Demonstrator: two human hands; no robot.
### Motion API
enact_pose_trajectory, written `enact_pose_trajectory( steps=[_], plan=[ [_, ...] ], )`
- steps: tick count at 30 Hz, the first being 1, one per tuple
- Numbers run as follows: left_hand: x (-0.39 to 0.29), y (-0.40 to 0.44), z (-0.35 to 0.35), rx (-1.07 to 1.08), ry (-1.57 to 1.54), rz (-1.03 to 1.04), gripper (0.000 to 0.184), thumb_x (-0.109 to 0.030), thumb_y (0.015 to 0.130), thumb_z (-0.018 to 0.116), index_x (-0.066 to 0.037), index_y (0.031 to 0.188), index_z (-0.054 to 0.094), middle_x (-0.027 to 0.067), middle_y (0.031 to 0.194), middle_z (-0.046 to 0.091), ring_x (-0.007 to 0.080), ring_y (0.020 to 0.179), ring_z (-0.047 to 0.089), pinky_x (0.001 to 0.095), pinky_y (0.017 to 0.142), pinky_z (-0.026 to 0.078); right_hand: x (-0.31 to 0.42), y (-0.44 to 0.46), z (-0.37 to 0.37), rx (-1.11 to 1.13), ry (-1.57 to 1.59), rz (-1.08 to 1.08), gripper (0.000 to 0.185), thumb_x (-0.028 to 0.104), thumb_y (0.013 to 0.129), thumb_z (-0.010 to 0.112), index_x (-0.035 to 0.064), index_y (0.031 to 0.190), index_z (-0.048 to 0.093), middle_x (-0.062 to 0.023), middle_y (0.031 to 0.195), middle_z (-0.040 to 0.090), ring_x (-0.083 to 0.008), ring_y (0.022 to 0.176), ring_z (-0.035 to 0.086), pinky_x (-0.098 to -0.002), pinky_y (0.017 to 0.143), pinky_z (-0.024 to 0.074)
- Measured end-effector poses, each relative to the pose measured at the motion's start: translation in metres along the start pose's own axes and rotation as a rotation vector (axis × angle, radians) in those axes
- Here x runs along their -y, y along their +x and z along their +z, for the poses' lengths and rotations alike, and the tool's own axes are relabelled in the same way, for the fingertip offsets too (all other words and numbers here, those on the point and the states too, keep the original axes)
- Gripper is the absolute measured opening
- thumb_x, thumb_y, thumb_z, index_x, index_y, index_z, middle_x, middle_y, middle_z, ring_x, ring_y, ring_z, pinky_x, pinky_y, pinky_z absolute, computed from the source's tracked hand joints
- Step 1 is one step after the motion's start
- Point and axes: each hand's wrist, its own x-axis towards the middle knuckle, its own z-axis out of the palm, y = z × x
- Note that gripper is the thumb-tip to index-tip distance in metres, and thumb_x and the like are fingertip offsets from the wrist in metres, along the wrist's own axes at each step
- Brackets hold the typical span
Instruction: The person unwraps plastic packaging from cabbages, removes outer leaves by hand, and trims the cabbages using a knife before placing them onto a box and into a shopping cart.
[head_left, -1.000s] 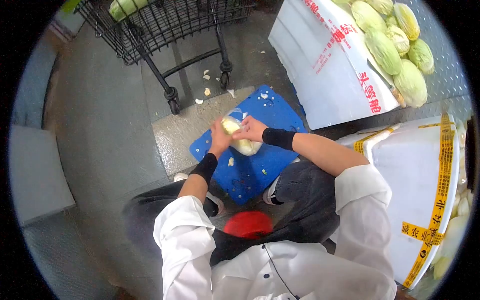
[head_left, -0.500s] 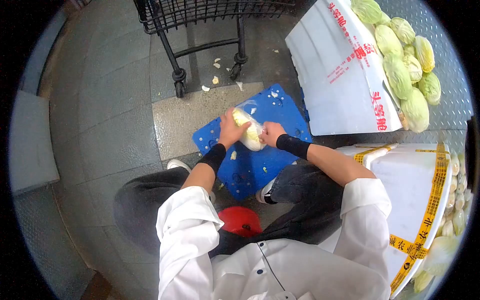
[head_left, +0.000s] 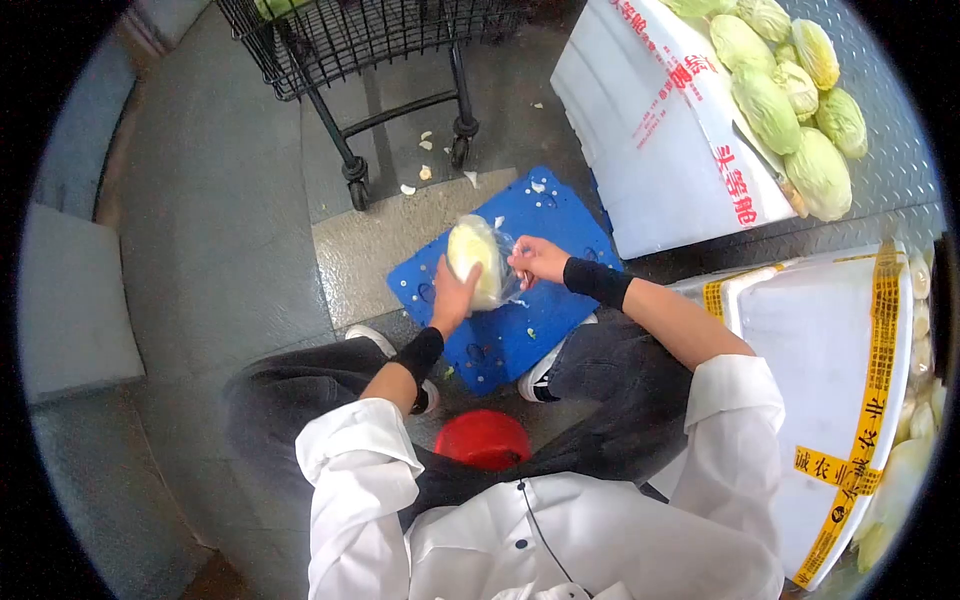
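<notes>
A pale cabbage (head_left: 470, 250) sits in the left hand (head_left: 456, 294), whose thumb and fingers spread around its lower left side. Clear plastic film (head_left: 506, 238) lies along the cabbage's right side, its loose edge gathered in the right hand (head_left: 540, 260), which is closed in a tight pinch just beside it. The covering looks only partly settled: film is against the cabbage, but the pinched part stands away, apparently not yet smoothed down. Whether film reaches underneath, I cannot tell.

Below the grip is a blue board (head_left: 575, 240) dotted with leaf scraps; whether the cabbage touches it is unclear. Nearer the body is a red stool (head_left: 484, 440). Beyond the hands stands a wire cart (head_left: 370, 45). To their upper right, more cabbages (head_left: 768, 105) are heaped by a white box (head_left: 640, 130), evidently remaining stock.
</notes>
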Motion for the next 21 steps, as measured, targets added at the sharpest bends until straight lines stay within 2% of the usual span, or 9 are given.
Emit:
enact_pose_trajectory(
  steps=[2, 3, 6, 9, 12, 15, 18, 21],
  plan=[
    [-0.028, -0.018, -0.008, 0.091, 0.054, 0.057, 0.092, -0.041, 0.082, 0.070, 0.012, 0.142, 0.024, 0.0322, 0.141, 0.035, 0.0409, 0.134, 0.035, 0.0404, 0.112, 0.027, 0.012, 0.002, -0.009, -0.030, -0.082, -0.009, 0.020, 0.022, 0.096, 0.056, 0.0064, 0.093, 0.045, -0.0065, 0.070, 0.059, -0.0192, 0.060, 0.065, -0.0333, 0.052, 0.0536],
    [-0.024, -0.020, -0.005, -0.008, 0.094, 0.073, 0.089, -0.042, 0.080, 0.073, 0.011, 0.138, 0.031, 0.0309, 0.137, 0.042, 0.0398, 0.128, 0.042, 0.0412, 0.107, 0.033, 0.014, 0.005, -0.013, -0.006, -0.077, -0.019, 0.019, 0.022, 0.096, 0.056, 0.0061, 0.095, 0.047, -0.0055, 0.068, 0.058, -0.0171, 0.058, 0.063, -0.0320, 0.051, 0.0527],
    [0.016, -0.006, 0.004, -0.252, 0.203, 0.099, 0.079, -0.035, 0.078, 0.076, 0.009, 0.132, 0.039, 0.0276, 0.128, 0.051, 0.0377, 0.119, 0.051, 0.0417, 0.101, 0.040, 0.017, 0.013, -0.019, 0.019, -0.179, -0.090, 0.020, 0.022, 0.093, 0.058, 0.0055, 0.096, 0.047, -0.0052, 0.067, 0.058, -0.0170, 0.052, 0.061, -0.0328, 0.046, 0.0520],
    [0.021, 0.001, -0.001, -0.181, 0.204, 0.094, 0.069, -0.030, 0.079, 0.075, 0.007, 0.128, 0.044, 0.0255, 0.123, 0.056, 0.0356, 0.115, 0.055, 0.0408, 0.097, 0.042, 0.020, 0.008, -0.018, 0.020, -0.141, -0.076, 0.018, 0.020, 0.091, 0.058, 0.0056, 0.095, 0.049, -0.0051, 0.067, 0.058, -0.0159, 0.051, 0.060, -0.0321, 0.047, 0.0520],
    [-0.001, 0.003, -0.018, 0.036, 0.167, 0.082, 0.069, -0.030, 0.080, 0.074, 0.008, 0.129, 0.044, 0.0258, 0.124, 0.055, 0.0356, 0.115, 0.055, 0.0391, 0.098, 0.043, 0.023, 0.002, -0.019, -0.012, -0.137, -0.141, 0.018, 0.020, 0.090, 0.059, 0.0062, 0.096, 0.049, -0.0053, 0.068, 0.058, -0.0153, 0.052, 0.061, -0.0315, 0.047, 0.0517],
    [0.010, 0.008, -0.026, -0.004, 0.098, 0.041, 0.059, -0.028, 0.081, 0.072, 0.008, 0.121, 0.048, 0.0240, 0.118, 0.058, 0.0324, 0.107, 0.059, 0.0401, 0.091, 0.046, 0.028, 0.001, -0.037, -0.081, -0.194, -0.097, 0.019, 0.020, 0.089, 0.060, 0.0069, 0.097, 0.049, -0.0056, 0.069, 0.059, -0.0149, 0.052, 0.061, -0.0311, 0.047, 0.0514],
    [0.018, 0.015, -0.036, -0.093, 0.241, 0.043, 0.041, -0.023, 0.083, 0.066, 0.008, 0.107, 0.054, 0.0243, 0.108, 0.062, 0.0331, 0.097, 0.061, 0.0434, 0.083, 0.046, 0.033, -0.003, -0.058, -0.136, -0.307, 0.038, 0.019, 0.021, 0.091, 0.058, 0.0060, 0.099, 0.050, -0.0031, 0.070, 0.057, -0.0129, 0.053, 0.059, -0.0286, 0.049, 0.0497],
    [0.015, 0.013, -0.044, -0.206, 0.348, 0.090, 0.028, -0.020, 0.086, 0.059, 0.008, 0.093, 0.056, 0.0263, 0.096, 0.064, 0.0380, 0.088, 0.062, 0.0473, 0.077, 0.045, 0.020, 0.005, -0.078, -0.129, -0.399, 0.165, 0.019, 0.020, 0.090, 0.058, 0.0056, 0.100, 0.051, -0.0038, 0.072, 0.060, -0.0168, 0.057, 0.065, -0.0307, 0.048, 0.0522]
  ],
)
